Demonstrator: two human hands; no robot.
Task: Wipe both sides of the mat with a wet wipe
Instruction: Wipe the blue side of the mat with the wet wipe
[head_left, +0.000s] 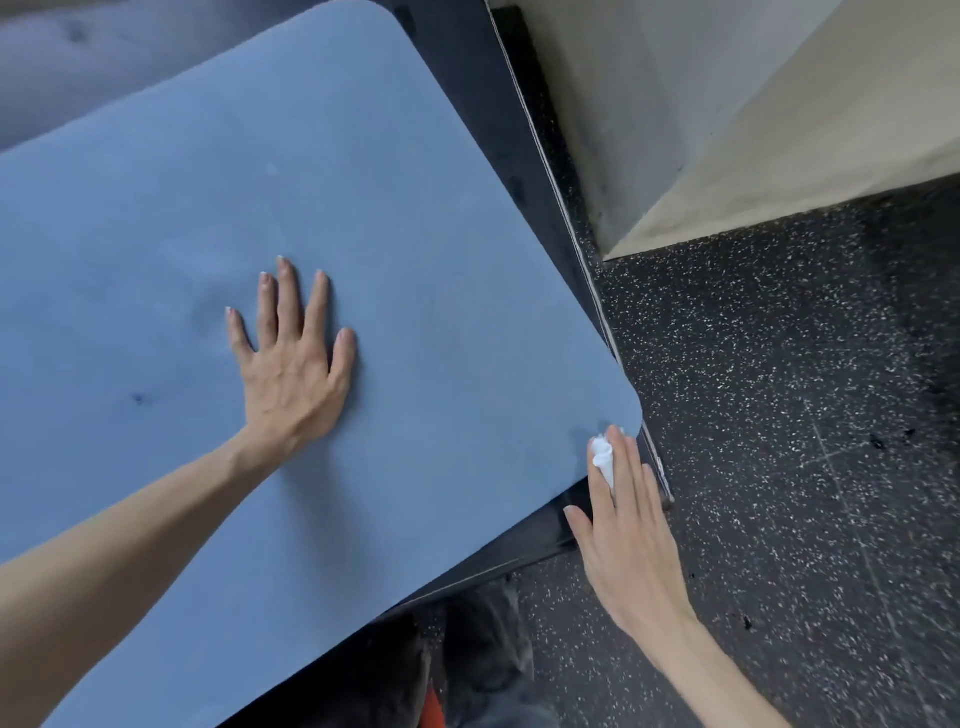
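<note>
While your left hand lay flat near the middle of the frame, its fingers straight and spread on the blue mat, you held the mat steady against the black bench beneath it. The mat covered most of the left and centre of the picture, its rounded near corner pointing to the lower right, just short of the bench edge.

Your right hand came in from the lower right with its fingers straight and close together, and the wet wipe was bunched under them, a white fold showing between two fingers at that rounded corner. The wipe touched the mat right at its corner; the hand itself hung mostly over the bench edge and the speckled dark floor.

You appeared to be wiping the upper face, at the end or start of a stroke by the corner. A small dark mark showed at the left of the mat, so that face did not look finished. Whether the underside had been done cannot be told.

Your next move probably called for sweeping the wipe back across the surface toward the left, with flat pressure, while the left hand shifted out of the path yet kept the mat from sliding. Turning the mat over would need both hands.
</note>
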